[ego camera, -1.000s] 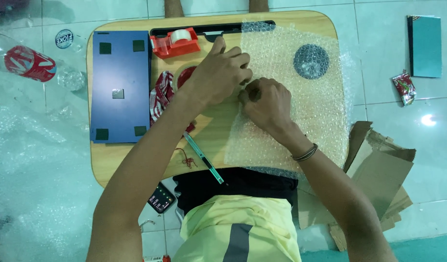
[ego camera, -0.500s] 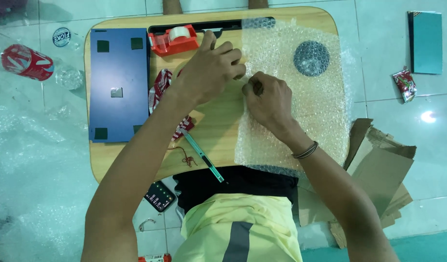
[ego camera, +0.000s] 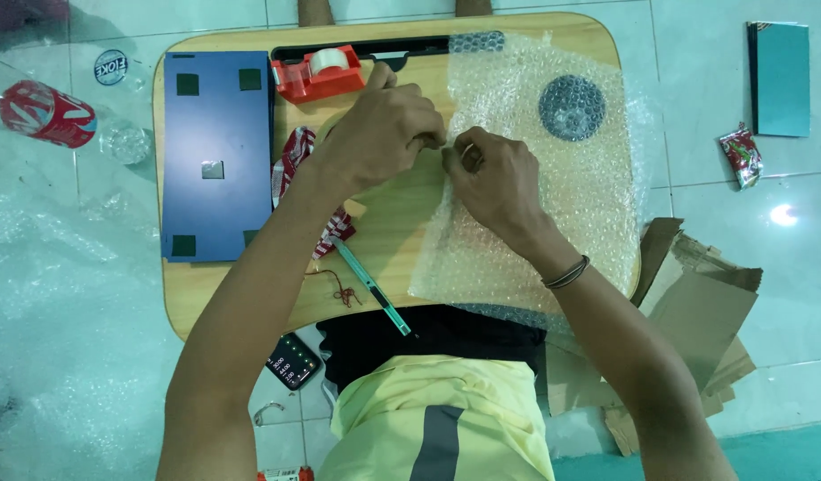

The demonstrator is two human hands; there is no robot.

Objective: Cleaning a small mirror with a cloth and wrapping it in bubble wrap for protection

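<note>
So there's this wooden lap surface (ego camera: 250,294) on the tiled floor, and a big bubble wrap sheet (ego camera: 553,223) covers its right half, with a dark round disc (ego camera: 572,107) under it. A blue flat board (ego camera: 216,153) lies on the left. The left hand (ego camera: 384,134) and right hand (ego camera: 495,183) meet at the sheet's left edge, each grip pinching that edge. A red tape dispenser (ego camera: 320,71) sits just above, and a green cutter (ego camera: 373,287) lies near the front edge.

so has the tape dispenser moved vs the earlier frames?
No. The tape dispenser sits at the table's far edge, just right of the blue board's top corner, as before. Only the camera framing shifted.
</note>
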